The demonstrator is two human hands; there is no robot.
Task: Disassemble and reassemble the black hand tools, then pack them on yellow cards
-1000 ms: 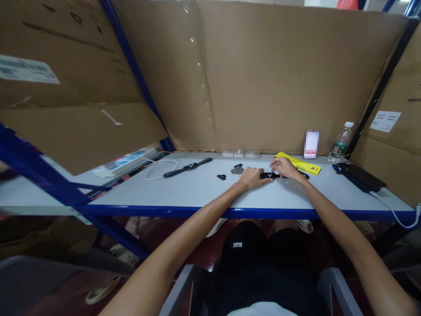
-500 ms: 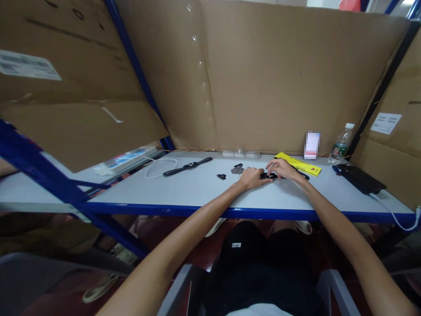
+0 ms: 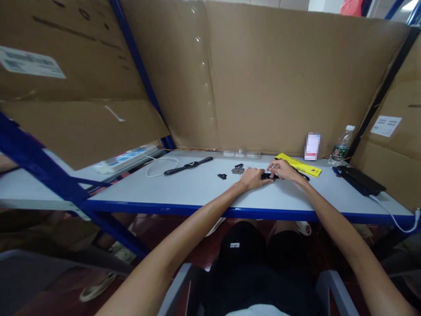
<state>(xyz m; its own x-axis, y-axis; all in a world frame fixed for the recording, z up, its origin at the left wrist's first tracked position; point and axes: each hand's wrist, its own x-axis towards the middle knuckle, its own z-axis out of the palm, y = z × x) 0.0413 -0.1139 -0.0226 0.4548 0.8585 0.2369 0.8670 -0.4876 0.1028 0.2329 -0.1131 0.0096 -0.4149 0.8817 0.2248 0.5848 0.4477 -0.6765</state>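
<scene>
A long dark item (image 3: 267, 176) lies on the table under both hands, much of it covered by fingers. My left hand (image 3: 252, 177) is closed on its left end, the thumb along the near side. From above, my right hand (image 3: 280, 168) reaches down with bent fingertips pinched at the item's middle. Whatever small thing those fingertips hold, if any, cannot be made out. Just left of my left hand lie a grey flat piece (image 3: 237, 171), a small black piece (image 3: 239, 166) and another black piece (image 3: 222, 176).
A similar long black item (image 3: 188, 166) and a white cable (image 3: 151, 177) lie at left. Behind my right hand is a yellow packet (image 3: 301, 166). A phone (image 3: 312, 147), a water bottle (image 3: 342, 147) and a black case (image 3: 362, 180) stand or lie right. Cardboard (image 3: 263, 79) walls the back.
My right fingertips have shifted slightly over the dark item. My left hand keeps its grip, and the view has tilted a little.
</scene>
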